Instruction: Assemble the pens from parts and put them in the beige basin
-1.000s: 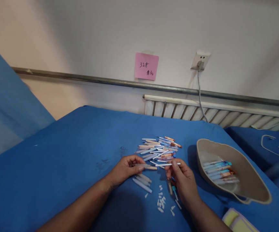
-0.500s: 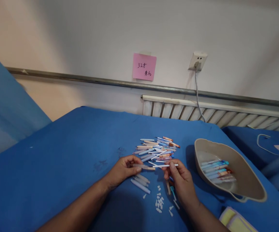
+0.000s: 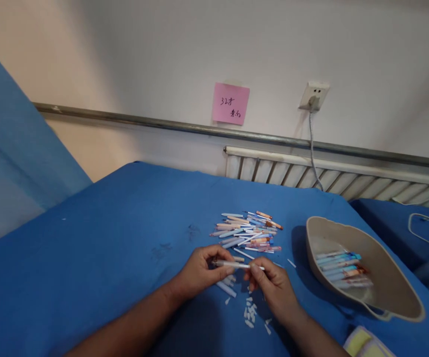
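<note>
My left hand is closed around a translucent pen barrel, held level above the table. Between thumb and fingers, my right hand pinches a thin white pen refill, which is in line with the barrel and meets its right end. How far it sits inside the barrel I cannot tell. Just behind both hands lies a pile of pen parts, with barrels and white refills mixed. Below my left hand are a few more barrels, partly hidden. Small white tips lie scattered between my forearms.
A beige basin holding several pens stands to the right on the blue-covered table. A yellow cloth lies at the lower right. Behind are a radiator, a pink note and a socket with a cable.
The white refill has moved from lying across the barrel's end to being lined up with it. Both hands are closer together. The view has shifted slightly left.
</note>
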{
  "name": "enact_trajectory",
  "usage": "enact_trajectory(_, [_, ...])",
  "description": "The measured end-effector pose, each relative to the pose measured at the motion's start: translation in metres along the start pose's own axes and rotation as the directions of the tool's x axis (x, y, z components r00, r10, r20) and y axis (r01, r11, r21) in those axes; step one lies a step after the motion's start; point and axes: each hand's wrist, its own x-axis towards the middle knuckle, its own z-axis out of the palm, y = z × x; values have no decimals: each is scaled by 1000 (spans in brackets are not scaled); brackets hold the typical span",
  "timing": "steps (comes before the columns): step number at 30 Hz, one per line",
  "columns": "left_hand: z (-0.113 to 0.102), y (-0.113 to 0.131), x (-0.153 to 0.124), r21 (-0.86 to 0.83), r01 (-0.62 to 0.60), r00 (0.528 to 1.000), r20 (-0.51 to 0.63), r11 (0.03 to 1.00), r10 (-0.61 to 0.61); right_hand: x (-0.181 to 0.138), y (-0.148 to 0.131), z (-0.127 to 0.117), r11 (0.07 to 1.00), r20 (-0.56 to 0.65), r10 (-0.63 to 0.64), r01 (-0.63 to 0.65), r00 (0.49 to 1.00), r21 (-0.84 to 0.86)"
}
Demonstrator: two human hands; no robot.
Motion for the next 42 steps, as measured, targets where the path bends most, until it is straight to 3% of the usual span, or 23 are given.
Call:
enact_trajectory(8, [4, 2, -4, -7, 5, 1000, 22, 1000, -5, -6, 0, 5, 998, 137, -7, 15, 991, -57])
enact_trajectory(15, [4, -2, -3, 21, 9, 997, 72, 1000, -11, -7, -3, 4, 996, 91, -15, 24, 996, -89])
enact_trajectory(19, [4, -1, -4, 155, -61, 990, 138, 986, 39, -7, -7, 2, 972, 74, -93, 106, 993, -209])
enact_trajectory(26, [3, 9, -5, 425, -283, 945, 279, 860, 172, -9, -14, 0, 867, 146, -170, 218, 975, -448])
enact_trajectory(33, [1, 7, -4, 489, -295, 940, 304, 821, 157, -8, -19, 0, 830, 213, -204, 284, 956, -480])
enact_trajectory(37, [-1, 7, -3, 447, -265, 948, 282, 854, 146, -7, -18, -3, 873, 140, -236, 273, 962, -403])
enact_trajectory(42, [-2, 5, -2, 366, -173, 974, 201, 914, 104, 1, -10, -12, 891, -73, -248, 198, 966, -409])
